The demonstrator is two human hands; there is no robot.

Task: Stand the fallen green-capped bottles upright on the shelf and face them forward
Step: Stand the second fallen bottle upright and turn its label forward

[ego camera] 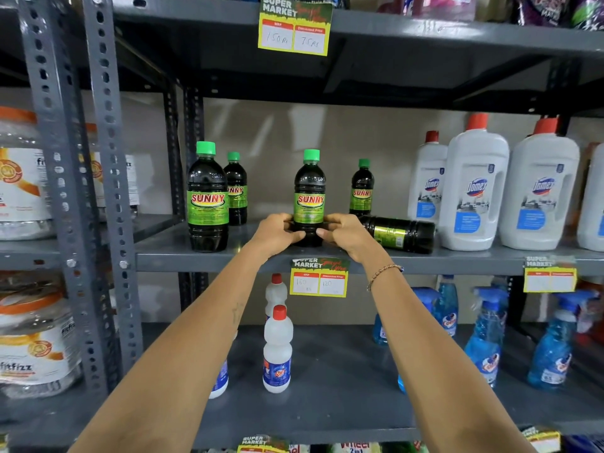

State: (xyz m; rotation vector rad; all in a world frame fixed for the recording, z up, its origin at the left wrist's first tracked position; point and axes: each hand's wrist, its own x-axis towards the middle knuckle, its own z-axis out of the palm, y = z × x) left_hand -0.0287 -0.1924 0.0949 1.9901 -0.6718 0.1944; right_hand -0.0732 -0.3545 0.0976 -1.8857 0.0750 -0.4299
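Note:
A dark green-capped bottle stands upright at the middle shelf's front edge, its label facing me. My left hand and my right hand both grip its base from either side. Just right of my right hand another dark bottle lies on its side, its cap end hidden behind that hand. Three more green-capped bottles stand upright: one at front left, one behind it, one at the back.
White red-capped cleaner jugs fill the shelf's right side. Price tags hang on the shelf edge. Below stand white red-capped bottles and blue spray bottles. Grey perforated uprights and large jars are at left.

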